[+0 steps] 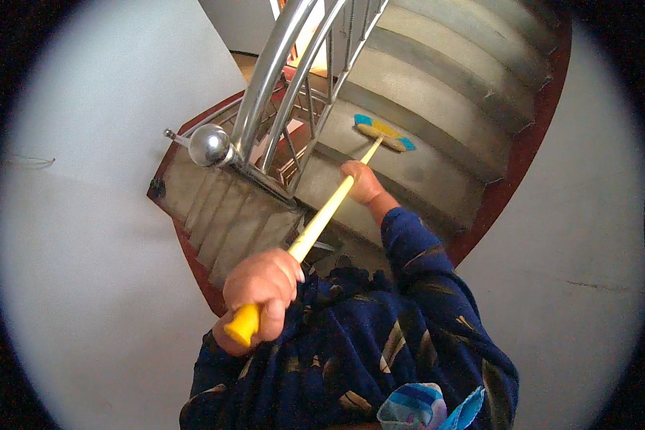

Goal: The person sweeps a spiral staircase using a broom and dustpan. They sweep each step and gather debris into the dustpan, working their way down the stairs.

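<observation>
A push broom with a pale yellow handle (pixel 322 220) slants up and away from my body. My left hand (pixel 260 295) is wrapped around its upper end, just below the bright yellow end cap (pixel 243 325). Farther down the shaft, my right hand (pixel 361 181) grips the handle with the arm stretched out. The broom head (pixel 384 134), with blue and yellow bristles, rests on a concrete stair tread (pixel 344 129). Both of my sleeves are dark blue with a leaf pattern.
A stainless steel handrail (pixel 274 70) with a ball-topped post (pixel 209 145) stands left of the broom. Curved concrete steps (pixel 441 70) run toward the top right, edged by a dark red skirting (pixel 516 183). Another flight (pixel 220 215) lies at left. White walls (pixel 86 215) flank both sides.
</observation>
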`<state>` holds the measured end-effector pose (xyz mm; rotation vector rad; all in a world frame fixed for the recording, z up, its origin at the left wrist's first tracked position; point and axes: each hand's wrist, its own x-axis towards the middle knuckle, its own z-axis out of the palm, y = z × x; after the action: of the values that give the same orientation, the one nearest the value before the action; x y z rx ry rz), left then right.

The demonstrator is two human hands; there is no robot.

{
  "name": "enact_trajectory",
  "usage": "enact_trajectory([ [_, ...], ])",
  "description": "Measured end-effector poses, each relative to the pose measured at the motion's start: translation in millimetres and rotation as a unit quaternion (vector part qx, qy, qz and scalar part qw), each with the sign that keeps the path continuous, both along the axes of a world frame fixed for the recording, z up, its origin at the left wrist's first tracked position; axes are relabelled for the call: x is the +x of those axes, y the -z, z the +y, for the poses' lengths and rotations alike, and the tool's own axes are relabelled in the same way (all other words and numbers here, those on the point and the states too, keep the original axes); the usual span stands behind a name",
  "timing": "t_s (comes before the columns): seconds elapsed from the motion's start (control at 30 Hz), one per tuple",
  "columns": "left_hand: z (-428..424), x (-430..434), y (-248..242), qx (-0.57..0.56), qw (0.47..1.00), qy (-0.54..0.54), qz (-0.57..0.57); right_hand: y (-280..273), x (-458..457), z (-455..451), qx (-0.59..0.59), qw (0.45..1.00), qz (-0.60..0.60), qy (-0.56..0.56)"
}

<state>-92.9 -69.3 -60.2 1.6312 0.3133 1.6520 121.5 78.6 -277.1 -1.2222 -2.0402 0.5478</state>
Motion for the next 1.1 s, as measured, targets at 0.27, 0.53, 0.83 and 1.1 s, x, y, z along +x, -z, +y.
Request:
enact_trajectory([
  [0.27, -47.1, -65.8, -80.5, 0.002, 0.988, -0.122, -0.089, -49.9, -73.3, -73.0, -0.038, 0.995, 0.073, -0.055],
  [0.53, -21.8, -53.0, -60.8, -0.025, 0.989, -0.145, 0.006, -54.9, -51.0, 1.8, -0.02, 0.998, 0.006, -0.058],
  [0.83, -3.3, -28.5, -26.4, -0.063, 0.991, -0.116, 0.029, 0.0, -48.3, 7.9, -0.022, 1.0, 0.009, -0.012],
  [1.1, -46.7, -85.5, -101.2, 0.011, 0.995, -0.041, -0.087, -74.6, -86.5, -59.6, -0.027, 0.993, 0.093, -0.074],
])
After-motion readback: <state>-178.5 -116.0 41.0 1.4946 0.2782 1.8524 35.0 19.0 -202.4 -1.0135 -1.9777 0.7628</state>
